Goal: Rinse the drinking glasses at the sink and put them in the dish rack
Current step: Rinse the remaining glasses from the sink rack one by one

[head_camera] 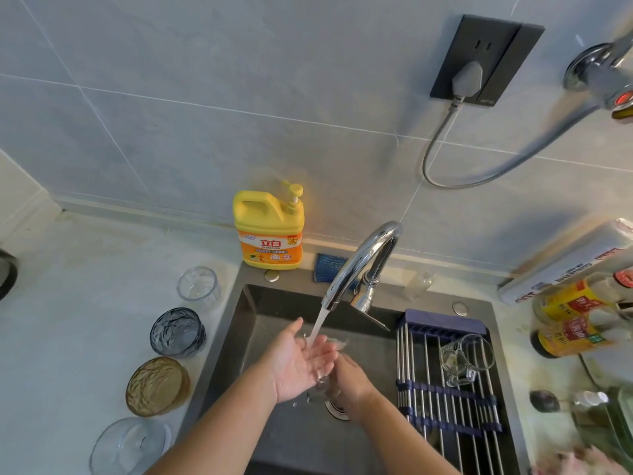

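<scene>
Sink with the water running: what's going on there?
A person is rinsing a clear drinking glass under the running chrome tap. The right hand grips the barely visible glass and the open left hand steadies it. One clear glass mug already lies on the blue-and-steel dish rack over the dark sink. Waiting on the pale counter: a small clear tumbler, a grey-blue textured glass, an amber textured glass and a wide clear glass.

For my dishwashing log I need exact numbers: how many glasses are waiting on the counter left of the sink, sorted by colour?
Clear glass: 2, one at the back and one at the front
Blue-grey glass: 1
Amber glass: 1
Total: 4
</scene>
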